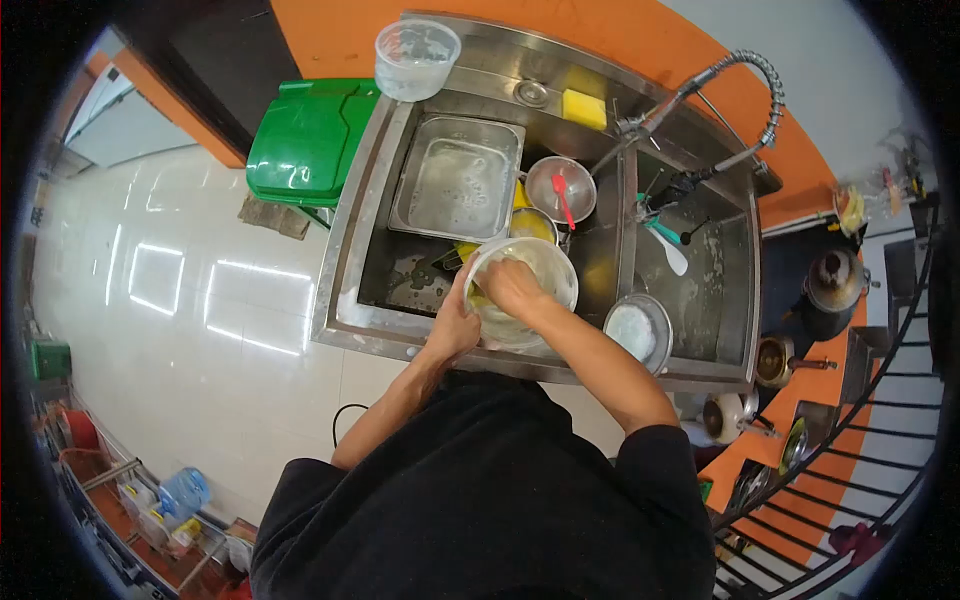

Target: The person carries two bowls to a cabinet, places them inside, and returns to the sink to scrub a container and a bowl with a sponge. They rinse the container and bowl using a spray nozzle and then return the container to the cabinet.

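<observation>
1. Round, cloudy plastic tub (562,268) sits at the steel sink's (385,339) front edge; left hand (458,312) clamps its side.
2. Right hand (512,286) dips inside, fingers bunched; whether they hold anything, I cannot tell.
3. Rectangular metal pan (518,165) lies just beyond; open room flanks the tub.

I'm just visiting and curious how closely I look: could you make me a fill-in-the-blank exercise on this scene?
The left hand holds the bowl while the right hand reaches ____ it.
The sponge is coloured ____.
The bin beside the sink is coloured ____.
The shirt is coloured ____.

into; yellow; green; black
</observation>
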`<state>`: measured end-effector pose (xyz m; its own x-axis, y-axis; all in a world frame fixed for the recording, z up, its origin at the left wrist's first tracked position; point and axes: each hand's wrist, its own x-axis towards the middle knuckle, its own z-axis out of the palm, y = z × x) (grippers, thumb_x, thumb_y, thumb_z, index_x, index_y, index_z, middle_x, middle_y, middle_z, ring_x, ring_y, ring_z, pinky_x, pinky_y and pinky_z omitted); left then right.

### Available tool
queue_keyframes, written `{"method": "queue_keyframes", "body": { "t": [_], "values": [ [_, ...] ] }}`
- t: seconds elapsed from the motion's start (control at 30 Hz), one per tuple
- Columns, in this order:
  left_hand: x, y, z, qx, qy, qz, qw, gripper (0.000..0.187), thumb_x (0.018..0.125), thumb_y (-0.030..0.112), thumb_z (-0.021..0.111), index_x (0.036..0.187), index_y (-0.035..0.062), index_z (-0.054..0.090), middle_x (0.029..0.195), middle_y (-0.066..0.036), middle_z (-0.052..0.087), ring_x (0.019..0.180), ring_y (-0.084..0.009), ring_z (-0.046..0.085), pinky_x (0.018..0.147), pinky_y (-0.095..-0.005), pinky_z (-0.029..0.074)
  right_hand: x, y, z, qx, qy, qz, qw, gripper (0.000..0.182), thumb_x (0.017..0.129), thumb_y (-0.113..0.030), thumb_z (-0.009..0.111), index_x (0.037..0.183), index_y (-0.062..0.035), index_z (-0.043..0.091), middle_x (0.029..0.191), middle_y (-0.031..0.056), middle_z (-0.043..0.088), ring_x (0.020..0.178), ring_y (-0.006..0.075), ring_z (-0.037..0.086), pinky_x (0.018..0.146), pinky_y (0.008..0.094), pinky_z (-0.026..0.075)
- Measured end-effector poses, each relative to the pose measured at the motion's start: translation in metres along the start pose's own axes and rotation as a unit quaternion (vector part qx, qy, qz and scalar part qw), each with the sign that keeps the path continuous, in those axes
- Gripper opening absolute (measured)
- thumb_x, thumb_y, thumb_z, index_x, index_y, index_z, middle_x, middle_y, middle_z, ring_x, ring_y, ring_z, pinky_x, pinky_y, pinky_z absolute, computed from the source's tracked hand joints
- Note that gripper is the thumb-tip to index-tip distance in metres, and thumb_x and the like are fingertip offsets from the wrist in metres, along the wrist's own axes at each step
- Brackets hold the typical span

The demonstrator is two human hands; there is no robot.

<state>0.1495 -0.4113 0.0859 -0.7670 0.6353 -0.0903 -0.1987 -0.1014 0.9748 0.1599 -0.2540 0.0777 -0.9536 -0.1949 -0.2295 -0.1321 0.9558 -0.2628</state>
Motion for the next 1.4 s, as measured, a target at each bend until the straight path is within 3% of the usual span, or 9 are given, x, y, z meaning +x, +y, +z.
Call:
{"method": "queue_keyframes", "body": {
  "t": [0.27, 0.37, 0.43, 0.57, 0.8, 0.87, 1.03, 1.1, 1.4],
  "values": [
    [-0.001, -0.003, 0.001, -0.073, -0.034, -0.058, 0.995, 0.090, 0.069, -0.023, 0.034, 0.153, 0.0076, 0.028, 0.152, -0.015, 0.038, 0.143, -0.0232, 0.032, 0.118, -0.0331, 0.021, -0.010, 0.005, 0.043, -0.063, 0.046, -0.002, 0.997, 0.008, 0.073, -0.008, 0.066, 0.075, -0.0024, 0.071, 0.081, 0.0228, 0.069, 0.076, 0.0373, 0.070, 0.063, 0.0457, 0.055],
    [-0.001, 0.002, 0.001, 0.076, -0.035, -0.024, 0.996, 0.090, 0.068, -0.024, 0.035, 0.153, 0.0068, 0.029, 0.152, -0.016, 0.038, 0.144, -0.0238, 0.030, 0.118, -0.0336, 0.021, -0.010, 0.014, 0.039, -0.003, 0.114, 0.242, 0.963, 0.008, 0.073, -0.007, 0.067, 0.075, -0.0008, 0.071, 0.082, 0.0229, 0.069, 0.082, 0.0384, 0.069, 0.070, 0.0456, 0.055],
    [-0.008, 0.002, 0.003, 0.101, -0.046, 0.025, 0.994, 0.090, 0.068, -0.023, 0.034, 0.153, 0.0066, 0.030, 0.153, -0.016, 0.038, 0.145, -0.0246, 0.030, 0.119, -0.0341, 0.020, -0.038, 0.012, 0.045, 0.063, -0.115, 0.104, 0.986, 0.014, 0.078, -0.012, 0.065, 0.085, -0.0003, 0.070, 0.085, 0.0217, 0.069, 0.089, 0.0376, 0.069, 0.078, 0.0481, 0.053],
    [-0.003, -0.013, 0.003, 0.068, -0.045, -0.010, 0.997, 0.090, 0.069, -0.022, 0.033, 0.154, 0.0099, 0.029, 0.153, -0.016, 0.038, 0.144, -0.0262, 0.031, 0.119, -0.0353, 0.021, -0.029, -0.005, 0.068, 0.211, 0.069, 0.014, 0.975, 0.021, 0.085, -0.018, 0.060, 0.097, -0.0018, 0.066, 0.089, 0.0196, 0.070, 0.092, 0.0357, 0.069, 0.081, 0.0530, 0.050],
    [-0.010, -0.001, -0.001, 0.123, -0.014, 0.010, 0.992, 0.089, 0.070, -0.023, 0.036, 0.152, 0.0113, 0.033, 0.152, -0.019, 0.038, 0.147, -0.0328, 0.024, 0.120, -0.0393, 0.016, -0.021, 0.003, 0.059, 0.022, 0.076, 0.207, 0.975, 0.022, 0.085, -0.023, 0.060, 0.099, -0.0113, 0.071, 0.091, 0.0183, 0.072, 0.086, 0.0327, 0.071, 0.079, 0.0540, 0.050],
    [-0.011, -0.010, 0.001, 0.208, 0.021, 0.026, 0.977, 0.086, 0.071, -0.022, 0.039, 0.150, 0.0116, 0.036, 0.154, -0.016, 0.037, 0.148, -0.0393, 0.019, 0.121, -0.0424, 0.014, -0.031, 0.000, 0.075, 0.155, -0.064, 0.119, 0.979, 0.018, 0.084, -0.018, 0.061, 0.096, -0.0043, 0.063, 0.093, 0.0230, 0.070, 0.086, 0.0383, 0.068, 0.074, 0.0479, 0.050],
    [-0.003, -0.002, -0.001, 0.224, 0.106, 0.068, 0.966, 0.085, 0.072, -0.022, 0.040, 0.151, 0.0080, 0.033, 0.154, -0.018, 0.036, 0.143, -0.0387, 0.031, 0.120, -0.0427, 0.018, -0.016, -0.007, 0.036, 0.425, 0.045, 0.012, 0.904, 0.019, 0.088, -0.020, 0.061, 0.092, -0.0019, 0.057, 0.078, 0.0200, 0.064, 0.065, 0.0277, 0.062, 0.064, 0.0426, 0.049],
    [0.008, 0.010, -0.008, 0.121, 0.173, 0.098, 0.973, 0.084, 0.074, -0.022, 0.040, 0.152, 0.0064, 0.029, 0.154, -0.021, 0.033, 0.141, -0.0368, 0.035, 0.119, -0.0415, 0.020, -0.026, 0.001, 0.001, 0.615, 0.019, 0.024, 0.788, 0.020, 0.090, -0.020, 0.060, 0.093, -0.0013, 0.053, 0.070, 0.0189, 0.058, 0.061, 0.0236, 0.056, 0.063, 0.0415, 0.049],
    [0.056, 0.025, 0.027, 0.330, 0.194, 0.181, 0.906, 0.083, 0.069, -0.020, 0.040, 0.149, -0.0007, 0.031, 0.154, -0.021, 0.035, 0.149, -0.0376, 0.018, 0.121, -0.0458, 0.012, 0.027, 0.032, -0.054, 0.170, 0.028, 0.059, 0.983, 0.052, 0.075, -0.026, 0.072, 0.121, -0.0047, 0.061, 0.088, 0.0279, 0.067, 0.087, 0.0420, 0.068, 0.076, 0.0507, 0.053]
  ]
}}
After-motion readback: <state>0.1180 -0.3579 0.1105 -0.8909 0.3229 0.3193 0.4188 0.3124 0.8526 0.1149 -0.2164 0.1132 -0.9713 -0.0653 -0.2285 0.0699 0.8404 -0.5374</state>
